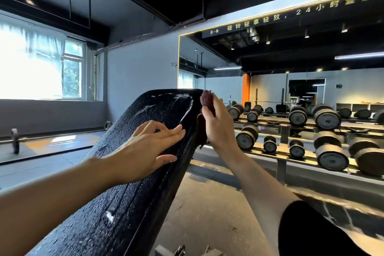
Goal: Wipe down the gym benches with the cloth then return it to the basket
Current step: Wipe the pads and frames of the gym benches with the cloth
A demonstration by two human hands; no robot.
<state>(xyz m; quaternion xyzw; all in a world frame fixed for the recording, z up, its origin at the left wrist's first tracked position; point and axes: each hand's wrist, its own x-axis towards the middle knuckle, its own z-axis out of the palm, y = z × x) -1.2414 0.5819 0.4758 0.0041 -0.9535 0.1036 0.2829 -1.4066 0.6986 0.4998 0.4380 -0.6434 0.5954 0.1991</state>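
Observation:
A black padded bench back [133,183] slopes up from the lower left to the middle of the head view, and its surface glistens with wet streaks. My left hand [145,149] lies flat on the pad with fingers spread and straight. My right hand [218,122] grips a dark maroon cloth [206,100] against the pad's upper right edge. Part of the cloth hangs down below that hand beside the pad. No basket is in view.
A long rack of dumbbells [311,131] runs along the mirrored wall [270,68] to the right. A barbell with plates [15,140] lies on the floor at the left under the windows. Bare concrete floor [207,203] shows under the bench.

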